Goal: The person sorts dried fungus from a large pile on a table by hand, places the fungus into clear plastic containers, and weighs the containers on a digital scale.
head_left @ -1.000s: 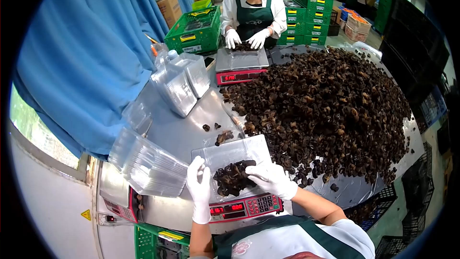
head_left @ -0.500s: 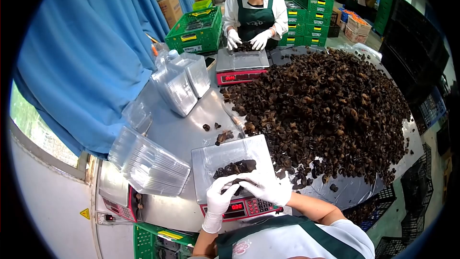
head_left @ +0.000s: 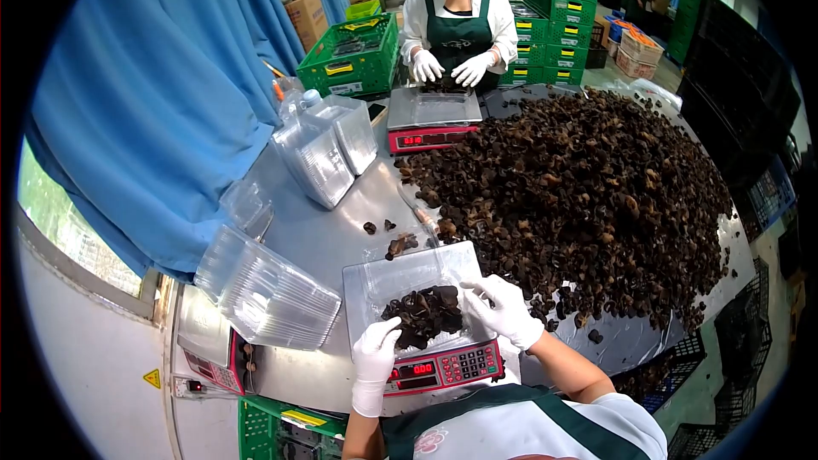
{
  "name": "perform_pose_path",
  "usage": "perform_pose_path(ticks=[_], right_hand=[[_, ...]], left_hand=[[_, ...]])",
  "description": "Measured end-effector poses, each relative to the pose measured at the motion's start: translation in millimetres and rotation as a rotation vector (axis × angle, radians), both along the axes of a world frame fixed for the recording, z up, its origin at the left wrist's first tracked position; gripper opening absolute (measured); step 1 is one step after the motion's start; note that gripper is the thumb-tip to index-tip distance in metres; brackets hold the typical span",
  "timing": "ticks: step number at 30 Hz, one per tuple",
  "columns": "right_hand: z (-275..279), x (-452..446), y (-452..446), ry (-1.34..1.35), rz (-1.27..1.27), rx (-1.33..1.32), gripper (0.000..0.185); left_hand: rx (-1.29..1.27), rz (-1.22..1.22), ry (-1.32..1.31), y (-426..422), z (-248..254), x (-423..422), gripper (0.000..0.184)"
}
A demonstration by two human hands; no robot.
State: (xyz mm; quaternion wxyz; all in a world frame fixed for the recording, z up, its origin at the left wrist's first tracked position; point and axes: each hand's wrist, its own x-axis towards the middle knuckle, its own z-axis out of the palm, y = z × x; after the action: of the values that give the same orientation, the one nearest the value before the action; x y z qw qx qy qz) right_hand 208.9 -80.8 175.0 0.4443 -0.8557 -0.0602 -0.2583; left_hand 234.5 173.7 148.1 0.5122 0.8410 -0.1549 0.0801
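Observation:
A pile of dark wood ear mushrooms (head_left: 423, 315) lies in a clear plastic tray on the platform of a red and silver weighing scale (head_left: 358, 277), whose display reads 0.00. My left hand (head_left: 375, 362), in a white glove, is at the left edge of the pile with thumb and fingers slightly apart. On the other side, my gloved right hand (head_left: 504, 311) hovers by the scale's right edge, fingers loosely spread and holding nothing I can see.
A large heap of wood ears (head_left: 579, 196) covers the table's right side. Stacked clear trays (head_left: 268, 290) stand at left, with more trays (head_left: 315, 153) behind. Across the table a co-worker (head_left: 460, 30) has gloved hands over another scale (head_left: 434, 138). Green crates (head_left: 349, 55) stand behind.
My hands have parted from over the mushrooms, the right moving right and up, the left slightly down and left. More of the pile shows. The co-worker's hands have lifted slightly and spread.

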Motion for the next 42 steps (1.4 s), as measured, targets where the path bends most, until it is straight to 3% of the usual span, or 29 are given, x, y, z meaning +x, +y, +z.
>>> perform_pose_path(ticks=[5, 16, 18, 23, 27, 31, 33, 34, 38, 42], right_hand=[[-10, -1, -13, 0.083, -0.052, 0.009, 0.024], [-26, 4, -21, 0.088, -0.111, -0.066, 0.022], [-27, 5, -21, 0.096, -0.125, -0.078, 0.022], [-33, 11, -26, 0.123, -0.129, -0.089, 0.023], [-42, 24, -30, 0.286, -0.111, 0.090, 0.026], [-42, 45, -28, 0.281, -0.064, 0.185, 0.027], [-39, 57, -25, 0.513, 0.030, 0.544, 0.028], [-53, 67, -25, 0.502, 0.095, 0.699, 0.030], [-59, 93, -17, 0.577, 0.109, 0.762, 0.043], [-53, 105, -7, 0.644, 0.114, 0.815, 0.043]], left_hand=[[0.215, -0.037, -0.120, 2, -18, -3, 0.021], [0.256, -0.030, -0.071, 1, -10, -5, 0.025], [0.289, -0.041, -0.220, 1, -10, -3, 0.033], [0.276, -0.037, -0.150, 1, -1, -4, 0.037], [0.185, -0.059, -0.165, 9, 1, -1, 0.039], [0.011, 0.119, 0.003, 23, -8, 1, 0.034], [-0.014, 0.169, 0.037, 30, -8, 4, 0.033], [-0.064, 0.207, 0.161, 31, -7, 3, 0.034], [-0.163, 0.158, 0.371, 27, -18, 3, 0.045], [-0.282, 0.109, 0.440, 16, -27, 1, 0.049]])
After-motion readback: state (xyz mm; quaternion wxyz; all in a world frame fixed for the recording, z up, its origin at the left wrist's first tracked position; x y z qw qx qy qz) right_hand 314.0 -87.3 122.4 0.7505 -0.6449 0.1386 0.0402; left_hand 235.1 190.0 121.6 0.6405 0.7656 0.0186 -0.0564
